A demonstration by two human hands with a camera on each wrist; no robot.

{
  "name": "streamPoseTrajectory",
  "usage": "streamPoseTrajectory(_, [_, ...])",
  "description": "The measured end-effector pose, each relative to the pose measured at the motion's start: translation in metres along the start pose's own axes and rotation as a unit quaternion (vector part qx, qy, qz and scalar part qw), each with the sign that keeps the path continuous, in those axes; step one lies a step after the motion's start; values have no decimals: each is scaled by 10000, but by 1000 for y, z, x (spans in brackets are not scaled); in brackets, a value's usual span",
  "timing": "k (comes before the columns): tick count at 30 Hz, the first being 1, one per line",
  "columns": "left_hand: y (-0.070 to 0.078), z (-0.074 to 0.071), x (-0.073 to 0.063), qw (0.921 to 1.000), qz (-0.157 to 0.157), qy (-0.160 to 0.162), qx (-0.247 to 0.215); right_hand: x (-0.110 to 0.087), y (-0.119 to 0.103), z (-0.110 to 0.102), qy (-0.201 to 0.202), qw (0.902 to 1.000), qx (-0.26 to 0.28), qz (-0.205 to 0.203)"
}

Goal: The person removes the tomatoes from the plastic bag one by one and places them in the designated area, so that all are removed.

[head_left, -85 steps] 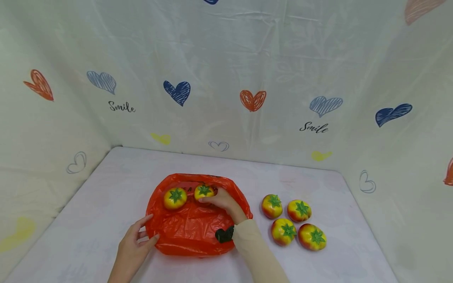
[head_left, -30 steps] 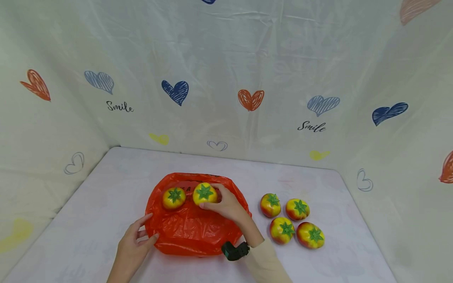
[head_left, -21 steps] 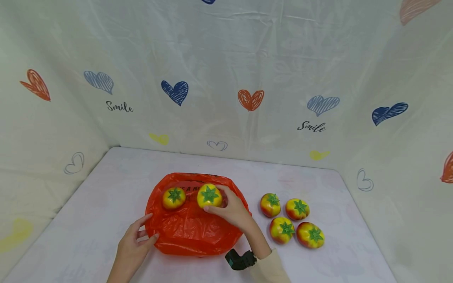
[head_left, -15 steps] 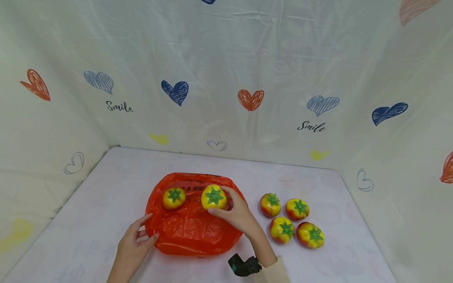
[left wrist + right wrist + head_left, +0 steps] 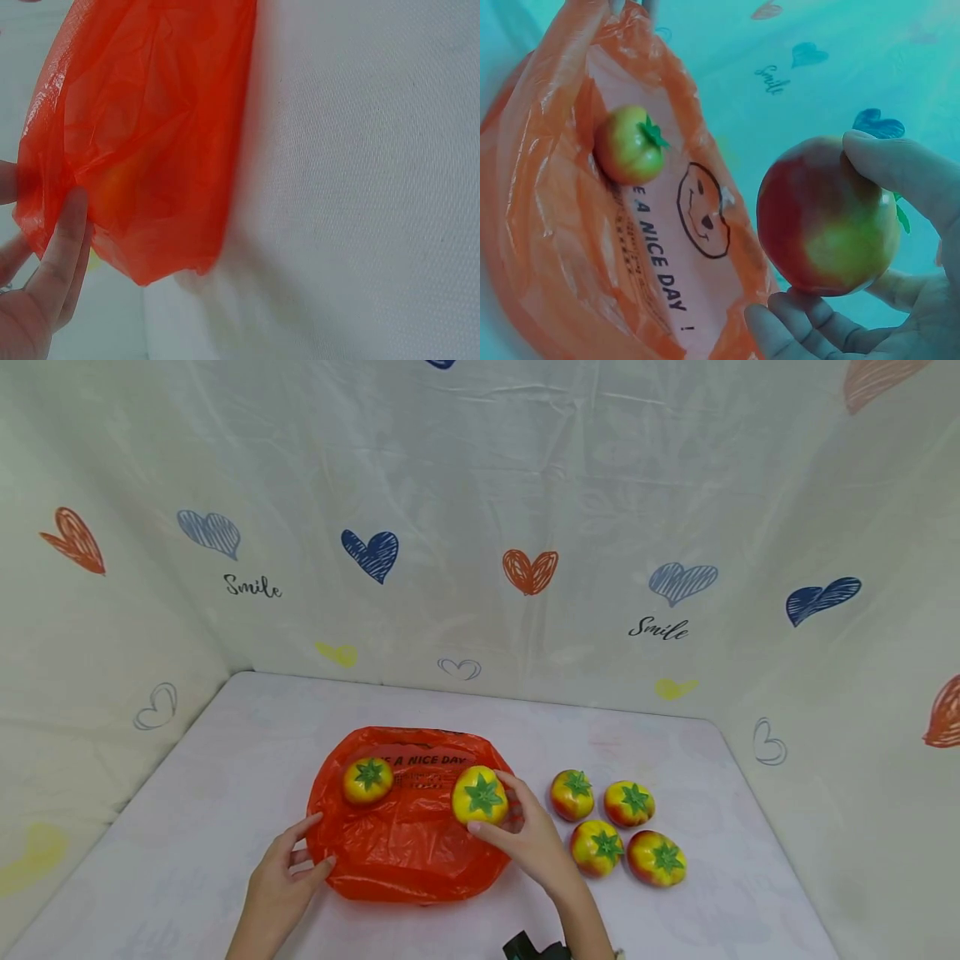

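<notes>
An orange-red plastic bag (image 5: 408,847) lies with its mouth spread wide, the words "A NICE DAY" showing on its inner side. My left hand (image 5: 282,878) pinches its left rim; in the left wrist view, fingers (image 5: 66,247) lie on the outside of the film. One yellow-and-red fruit with a green star-shaped leaf top (image 5: 368,780) sits inside the bag. My right hand (image 5: 528,835) holds a second such fruit (image 5: 478,797) between thumb and fingers, over the bag's right side. The right wrist view shows this fruit (image 5: 829,217) raised clear of the bag's inner surface.
Several more of these fruits (image 5: 596,848) stand grouped on the white table (image 5: 675,752), right of the bag. A pale curtain (image 5: 465,610) printed with hearts and "Smile" closes off the back and sides. A black wrist device (image 5: 536,947) shows at the bottom edge.
My right hand has lifted the second fruit from beside the first and carried it right and nearer to me. My left hand has stayed at the bag's rim.
</notes>
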State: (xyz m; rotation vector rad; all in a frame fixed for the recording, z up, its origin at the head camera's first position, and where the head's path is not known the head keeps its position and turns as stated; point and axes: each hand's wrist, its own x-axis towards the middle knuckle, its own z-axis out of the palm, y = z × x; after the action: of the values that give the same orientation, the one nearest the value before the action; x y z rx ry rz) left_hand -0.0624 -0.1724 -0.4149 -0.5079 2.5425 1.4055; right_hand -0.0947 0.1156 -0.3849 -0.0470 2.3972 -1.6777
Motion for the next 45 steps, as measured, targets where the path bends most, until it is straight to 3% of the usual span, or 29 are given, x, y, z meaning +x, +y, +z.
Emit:
streamPoseTrajectory(23, [1,-1,0,10000,-60,-62,-38,-29,31,-17,973,9907,76,946])
streamPoseTrajectory(37, [0,-1,-1,10000,-10,-43,-1,-39,47,-23,1175,9862,338,1117])
streamPoseTrajectory(45, [0,-1,-1,10000,-3,-36,15,-42,55,-26,1195,9815,309,1462])
